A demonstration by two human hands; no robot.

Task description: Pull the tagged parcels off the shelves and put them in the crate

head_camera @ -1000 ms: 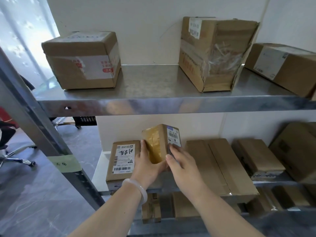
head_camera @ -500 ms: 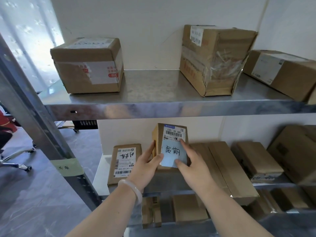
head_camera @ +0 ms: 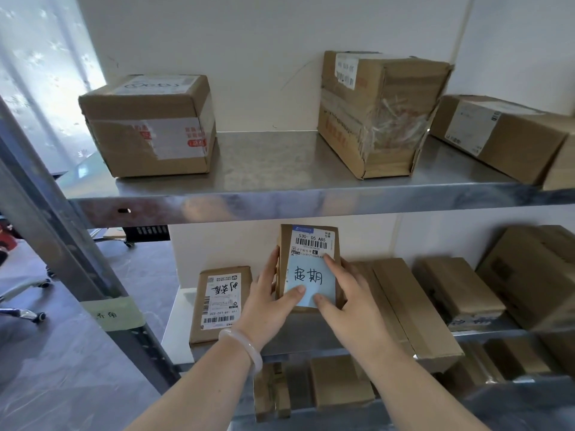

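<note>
A small brown parcel with a barcode label and a pale blue handwritten tag stands upright at the middle shelf's front. My left hand grips its left edge, thumb on the tag's lower corner. My right hand holds its right edge, thumb also on the tag. A flat parcel with a white label and handwriting lies just left of it. The crate is not in view.
The top steel shelf carries three larger cartons: left, middle, right. Several plain brown boxes fill the middle shelf to the right. More boxes sit below. A grey upright post stands at left.
The parcel was turned from showing its taped side to facing me with the blue tag. Both hands shifted round it, thumbs now on the tag. The view has tilted up slightly.
</note>
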